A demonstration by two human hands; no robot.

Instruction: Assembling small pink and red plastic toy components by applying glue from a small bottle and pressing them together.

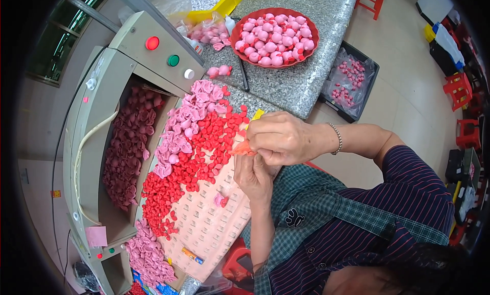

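Note:
My right hand (279,138), with a beaded bracelet at its wrist, meets my left hand (255,179) over the near edge of the work surface. The fingers of both hands are pinched together around a small coral-coloured soft piece (242,149), mostly hidden by the fingertips. Beside the right hand's knuckles a yellow strip (257,114) shows. Many small red rounded pieces (204,147) lie spread beyond the hands, bordered by a heap of thin pink shell-like pieces (178,124). A single pink-and-red piece (220,199) lies apart, near my left hand.
A grey machine (97,157) with coloured buttons stands at left, pink pieces inside its opening. A scalloped red bowl (236,39) of pink figures sits on the granite counter (298,85). On the floor stands a black crate (352,116). A glue-like tube (192,255) lies on the patterned mat (204,228).

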